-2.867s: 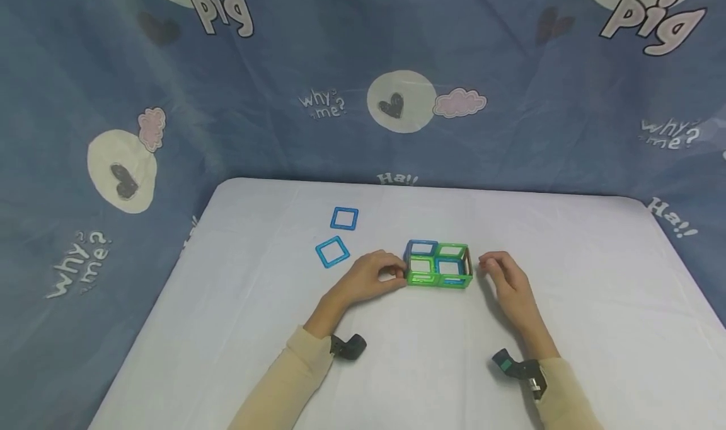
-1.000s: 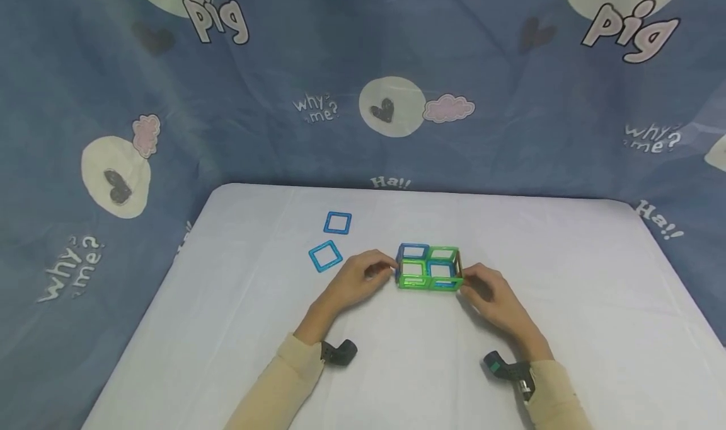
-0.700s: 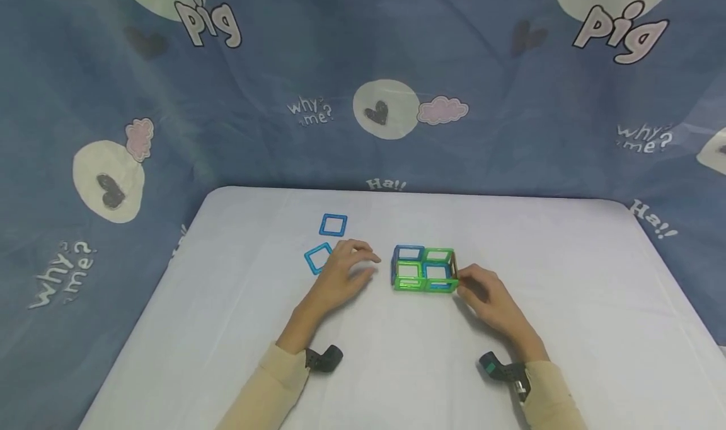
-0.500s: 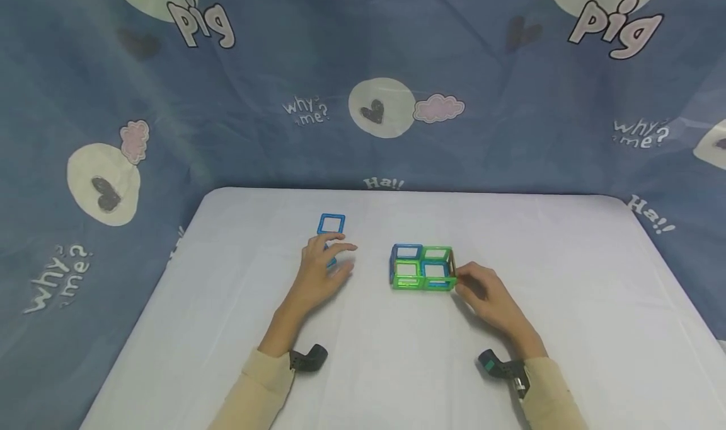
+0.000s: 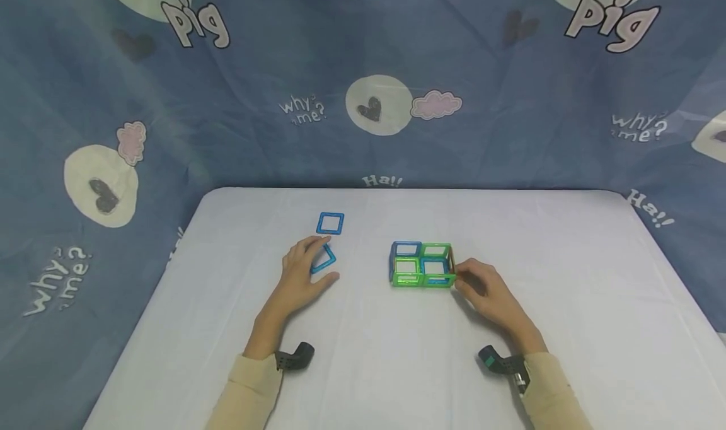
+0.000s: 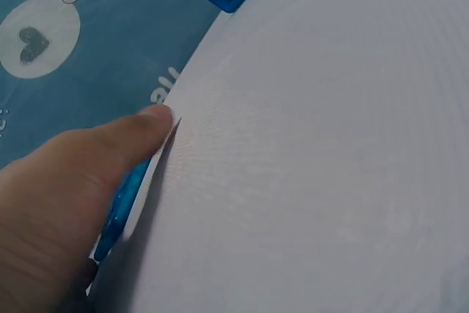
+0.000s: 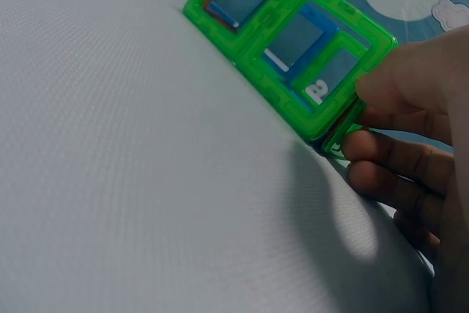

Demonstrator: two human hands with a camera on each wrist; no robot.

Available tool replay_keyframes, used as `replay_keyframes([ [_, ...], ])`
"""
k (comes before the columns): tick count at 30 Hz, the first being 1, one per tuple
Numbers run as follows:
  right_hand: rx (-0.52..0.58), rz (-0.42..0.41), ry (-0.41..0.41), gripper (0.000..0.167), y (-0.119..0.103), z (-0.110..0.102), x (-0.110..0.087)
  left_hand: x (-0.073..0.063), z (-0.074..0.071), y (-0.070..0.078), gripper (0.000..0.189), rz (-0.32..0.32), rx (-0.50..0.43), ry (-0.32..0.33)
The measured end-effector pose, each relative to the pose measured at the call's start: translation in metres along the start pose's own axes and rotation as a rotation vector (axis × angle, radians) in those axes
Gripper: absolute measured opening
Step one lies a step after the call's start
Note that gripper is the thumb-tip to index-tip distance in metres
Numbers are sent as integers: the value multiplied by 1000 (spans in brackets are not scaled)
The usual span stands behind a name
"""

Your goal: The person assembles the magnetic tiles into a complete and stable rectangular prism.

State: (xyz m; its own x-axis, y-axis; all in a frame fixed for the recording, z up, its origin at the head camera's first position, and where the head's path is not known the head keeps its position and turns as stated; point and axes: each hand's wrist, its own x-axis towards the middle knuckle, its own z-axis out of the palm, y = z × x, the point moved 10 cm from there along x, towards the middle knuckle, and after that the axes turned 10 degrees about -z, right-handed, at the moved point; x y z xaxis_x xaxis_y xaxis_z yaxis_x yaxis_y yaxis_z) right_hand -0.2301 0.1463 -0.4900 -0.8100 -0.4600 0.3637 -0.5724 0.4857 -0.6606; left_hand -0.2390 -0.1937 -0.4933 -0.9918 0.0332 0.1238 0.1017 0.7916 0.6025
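A box of green and blue magnetic tiles (image 5: 421,280) stands mid-table. My right hand (image 5: 492,291) holds its right end; in the right wrist view the thumb (image 7: 410,71) lies on the corner of a green front tile (image 7: 256,82) and curled fingers sit against the end panel. To the left, my left hand (image 5: 297,275) is spread over a loose blue square tile (image 5: 325,266), thumb and index finger apart on either side of it. The hand hides part of that tile. In the left wrist view the thumb (image 6: 110,144) overlaps the blue tile (image 6: 121,214).
Another blue square tile (image 5: 330,223) lies flat just beyond the left hand. A white cloth covers the table (image 5: 363,367), and a blue printed curtain (image 5: 255,146) hangs behind and at both sides. Each wrist wears a small black camera (image 5: 297,357).
My left hand has let go of the box's left end and moved left to the nearer loose tile. My right hand has come in to the box's right end and stayed there.
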Motion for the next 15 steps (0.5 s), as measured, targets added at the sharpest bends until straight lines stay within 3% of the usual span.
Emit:
replay_keyframes([
  [8,-1,3,1,17,0,0,0,0,-3,-2,64,-33,12,33],
  [15,11,-3,3,17,-2,0,0,0,-3,-6,57,-76,9,19],
])
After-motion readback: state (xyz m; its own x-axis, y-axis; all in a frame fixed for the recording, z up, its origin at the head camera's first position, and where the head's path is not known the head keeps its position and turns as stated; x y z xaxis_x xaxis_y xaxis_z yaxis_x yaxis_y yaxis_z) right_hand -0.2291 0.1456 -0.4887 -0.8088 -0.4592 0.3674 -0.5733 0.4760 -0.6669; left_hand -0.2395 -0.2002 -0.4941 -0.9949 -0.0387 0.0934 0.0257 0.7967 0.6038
